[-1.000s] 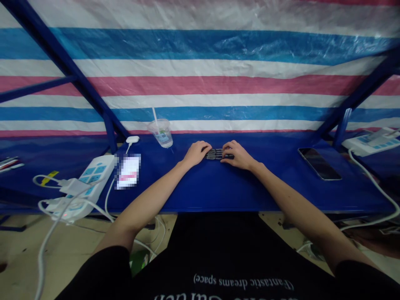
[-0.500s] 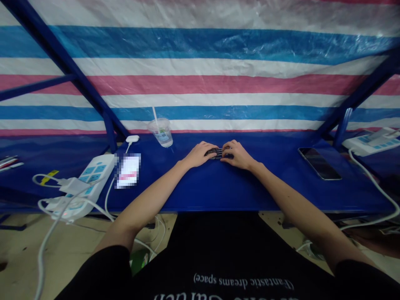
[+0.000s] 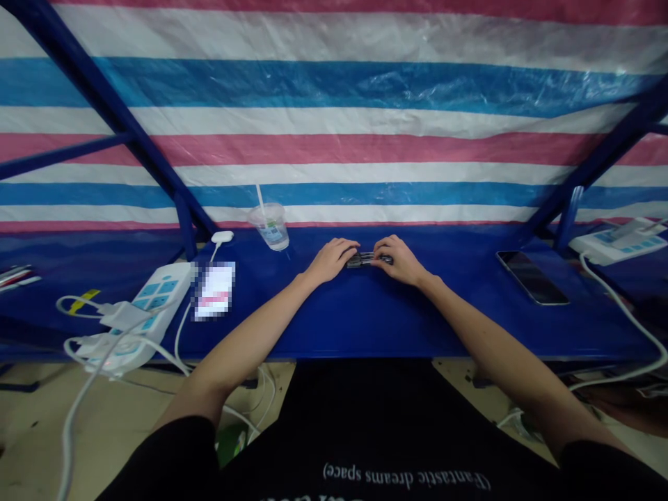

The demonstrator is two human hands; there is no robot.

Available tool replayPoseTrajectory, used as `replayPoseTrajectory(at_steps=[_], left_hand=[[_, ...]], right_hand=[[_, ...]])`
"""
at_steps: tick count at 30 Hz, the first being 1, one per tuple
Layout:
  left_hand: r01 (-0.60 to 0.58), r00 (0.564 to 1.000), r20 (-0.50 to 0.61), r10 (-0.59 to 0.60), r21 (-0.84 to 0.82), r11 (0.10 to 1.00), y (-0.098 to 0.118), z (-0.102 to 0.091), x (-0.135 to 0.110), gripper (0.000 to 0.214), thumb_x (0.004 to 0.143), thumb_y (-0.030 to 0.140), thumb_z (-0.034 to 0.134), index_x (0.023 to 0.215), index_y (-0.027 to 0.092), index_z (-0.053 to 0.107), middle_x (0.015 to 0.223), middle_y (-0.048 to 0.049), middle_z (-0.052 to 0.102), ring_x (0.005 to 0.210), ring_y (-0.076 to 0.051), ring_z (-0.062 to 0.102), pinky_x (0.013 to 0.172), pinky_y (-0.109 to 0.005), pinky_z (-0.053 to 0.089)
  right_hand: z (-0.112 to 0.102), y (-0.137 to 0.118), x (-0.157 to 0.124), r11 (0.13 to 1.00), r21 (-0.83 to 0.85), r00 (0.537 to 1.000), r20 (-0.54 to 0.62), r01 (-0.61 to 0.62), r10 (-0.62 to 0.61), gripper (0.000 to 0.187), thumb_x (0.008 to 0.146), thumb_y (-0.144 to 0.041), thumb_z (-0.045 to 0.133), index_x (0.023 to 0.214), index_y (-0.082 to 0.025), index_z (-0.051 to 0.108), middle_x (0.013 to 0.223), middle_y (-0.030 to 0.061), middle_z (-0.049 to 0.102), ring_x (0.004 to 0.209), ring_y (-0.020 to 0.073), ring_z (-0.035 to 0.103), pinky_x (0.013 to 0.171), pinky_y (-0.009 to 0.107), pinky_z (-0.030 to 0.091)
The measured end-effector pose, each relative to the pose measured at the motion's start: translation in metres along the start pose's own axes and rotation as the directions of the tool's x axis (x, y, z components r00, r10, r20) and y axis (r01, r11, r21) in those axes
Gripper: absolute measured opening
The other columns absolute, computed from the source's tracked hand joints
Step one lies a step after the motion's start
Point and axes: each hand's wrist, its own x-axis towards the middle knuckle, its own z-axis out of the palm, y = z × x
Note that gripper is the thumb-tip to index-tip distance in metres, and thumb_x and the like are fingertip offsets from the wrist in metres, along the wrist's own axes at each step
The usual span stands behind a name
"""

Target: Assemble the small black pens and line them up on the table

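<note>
Grip is closed on both sides: the left hand (image 3: 330,260) and the right hand (image 3: 401,260) curve in from opposite ends onto a small dark ribbed object (image 3: 368,259), with only its middle showing between the fingers. What it is, and whether it rests on the surface or is slightly raised, cannot be told at this size. It lies around the middle of a blue-painted table (image 3: 376,327), well back from the front edge.

With a piece this small, even fingertip pressure from both sides and low wrists would likely give the steadiest control, since the fingers hide much of it.

Both forearms cross that front edge toward a black T-shirt (image 3: 365,424). To the right, open blue surface runs from the right hand to a black smartphone (image 3: 532,277). To the left there is less room: a pixelated white card (image 3: 214,291) lies beyond the left hand, beside a white power strip (image 3: 161,296) with plugs and cables. A clear plastic cup (image 3: 270,227) with a straw stands up and to the left of the hands, near the table's back edge, the likeliest thing for an elbow or knuckle to knock. Behind it hangs a striped tarpaulin (image 3: 334,90), crossed by a blue steel frame (image 3: 104,97).
</note>
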Motion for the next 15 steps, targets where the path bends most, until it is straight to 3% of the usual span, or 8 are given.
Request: replayPoseTrajectory(at_steps=[3,6,9,12,15], left_hand=[[0.020,0.999,-0.027,-0.020,-0.020,1.000,-0.001,0.000,0.001,0.040,0.111,0.041,0.034,0.128,0.024,0.066,0.126,-0.0050,0.069,0.118,-0.024,0.060,0.109,-0.045,0.044],[0.037,0.998,-0.047,-0.040,-0.048,0.998,-0.001,-0.001,0.001,0.044,0.112,0.042,0.030,0.129,0.024,0.066,0.127,-0.0059,0.069,0.119,-0.024,0.060,0.110,-0.046,0.044],[0.033,0.999,0.014,-0.033,-0.032,0.999,0.001,-0.001,0.001,0.042,0.105,0.053,0.048,0.134,0.026,0.062,0.130,-0.0063,0.068,0.121,-0.027,0.058,0.107,-0.046,0.047],[-0.005,0.993,0.119,0.002,0.029,1.000,0.002,0.000,0.000,0.059,0.092,0.059,0.069,0.141,0.029,0.058,0.137,-0.0078,0.064,0.127,-0.031,0.055,0.106,-0.048,0.046],[-0.022,0.986,0.165,0.015,0.039,0.999,0.001,0.001,0.000,0.056,0.093,0.054,0.069,0.143,0.031,0.057,0.137,-0.0090,0.063,0.128,-0.032,0.054,0.105,-0.049,0.046]], right_hand=[[-0.001,0.002,0.001,0.996,0.024,0.989,-0.114,-0.091,0.093,0.014,0.096,-0.031,0.065,0.086,-0.022,0.068,0.098,0.0078,0.070,0.093,0.0254,0.058,0.088,0.043,0.046],[-0.001,0.005,0.002,0.973,0.054,0.941,-0.249,-0.224,0.230,0.015,0.094,-0.032,0.063,0.084,-0.022,0.066,0.088,0.0071,0.070,0.085,0.0242,0.058,0.081,0.040,0.046],[-0.002,0.011,0.002,0.929,0.131,0.863,-0.344,-0.346,0.370,0.017,0.092,-0.037,0.063,0.085,-0.021,0.066,0.083,0.0063,0.069,0.078,0.0221,0.059,0.077,0.037,0.046],[-0.003,0.015,0.002,0.885,0.213,0.803,-0.373,-0.414,0.465,0.020,0.090,-0.039,0.062,0.088,-0.020,0.067,0.080,0.0055,0.068,0.074,0.0201,0.059,0.074,0.035,0.046],[-0.003,0.016,0.002,0.866,0.240,0.785,-0.366,-0.439,0.500,0.021,0.088,-0.040,0.062,0.087,-0.019,0.068,0.078,0.0052,0.068,0.072,0.0192,0.058,0.073,0.035,0.045]])
